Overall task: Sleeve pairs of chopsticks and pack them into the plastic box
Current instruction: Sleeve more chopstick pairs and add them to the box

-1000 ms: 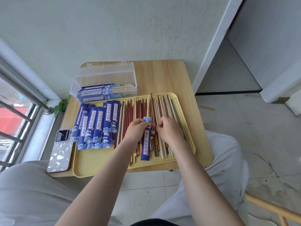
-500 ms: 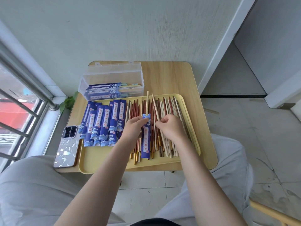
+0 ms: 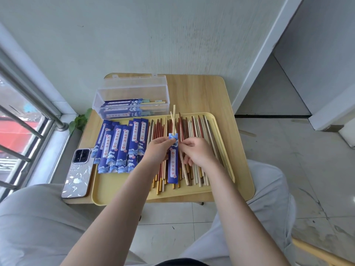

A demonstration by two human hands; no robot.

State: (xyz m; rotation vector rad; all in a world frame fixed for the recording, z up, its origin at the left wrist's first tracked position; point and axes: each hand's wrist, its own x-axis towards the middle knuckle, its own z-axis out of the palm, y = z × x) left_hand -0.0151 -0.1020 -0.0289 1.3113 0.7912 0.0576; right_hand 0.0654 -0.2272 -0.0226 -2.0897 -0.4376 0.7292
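Your left hand point(image 3: 160, 148) pinches the blue sleeve point(image 3: 173, 160) at its twelve-o'clock mouth; your right hand point(image 3: 196, 150) grips the pale chopsticks point(image 3: 173, 120) at the sleeve's three o'clock, tips protruding beyond.

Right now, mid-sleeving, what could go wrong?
1. The pale chopstick pair splays apart above the mouth of the blue sleeve; pushed further like this, one stick may snag or tear the paper.
2. The right hand hangs over the loose chopsticks on the yellow tray; it could scatter them.
3. The left hand pinches only the sleeve's top edge, so the sleeve might slip or buckle.
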